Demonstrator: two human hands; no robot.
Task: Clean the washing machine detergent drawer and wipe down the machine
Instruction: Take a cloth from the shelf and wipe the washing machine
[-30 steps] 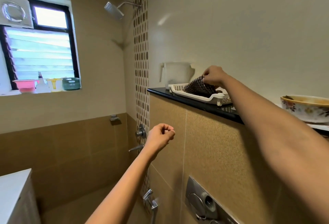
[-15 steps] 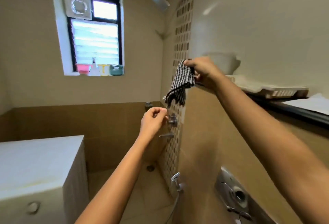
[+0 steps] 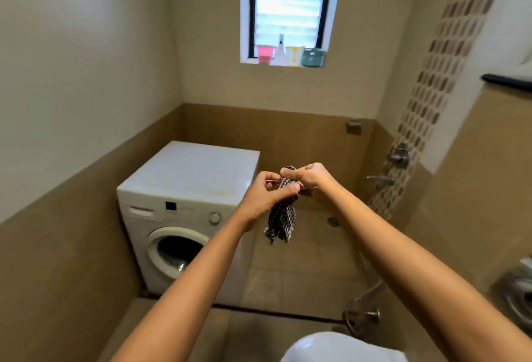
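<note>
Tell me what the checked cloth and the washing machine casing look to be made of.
The checked cloth: woven fabric, probably cotton, matte; it hangs limp in soft folds. The washing machine: white casing, painted metal or plastic, cannot tell which; smooth, semi-gloss, with a soft sheen on the flat top.

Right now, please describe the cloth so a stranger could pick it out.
Start at the white washing machine. Just right of it, the left hand and right hand meet, gripping the cloth: a small bunched rag, the only checked thing there.
</note>
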